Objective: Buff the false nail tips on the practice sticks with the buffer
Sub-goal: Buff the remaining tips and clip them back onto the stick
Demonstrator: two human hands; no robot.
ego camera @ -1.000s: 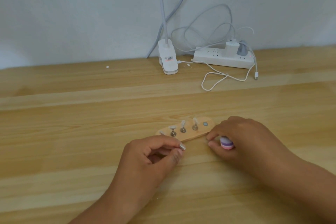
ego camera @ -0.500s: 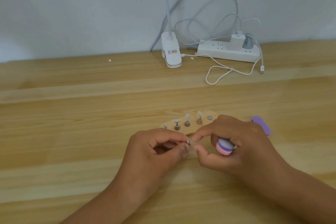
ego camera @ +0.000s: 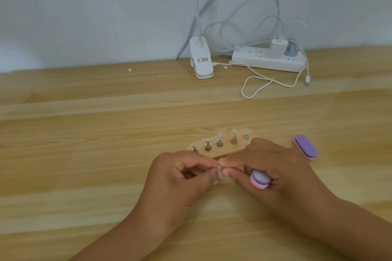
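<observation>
one wooden holder (ego camera: 226, 150) on the desk (ego camera: 106, 154) carries four upright practice sticks (ego camera: 219, 141) with nail tips. just in front of the holder, the left grip (ego camera: 180, 178) and right grip (ego camera: 275, 167) pinch a fifth stick (ego camera: 219, 168) together. the right grip's other fingers are closed round one pink-purple buffer (ego camera: 260, 179).

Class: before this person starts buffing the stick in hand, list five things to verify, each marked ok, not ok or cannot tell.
1. Buffer gripped in the right hand: ok.
2. Practice stick pinched by the left hand: ok.
3. Buffer face against the nail tip: not ok; it lies back in the palm.
4. Nail tip seated on that stick: cannot tell, fingers hide it.
5. Free slot on the wooden holder for putting it back: ok.
</observation>
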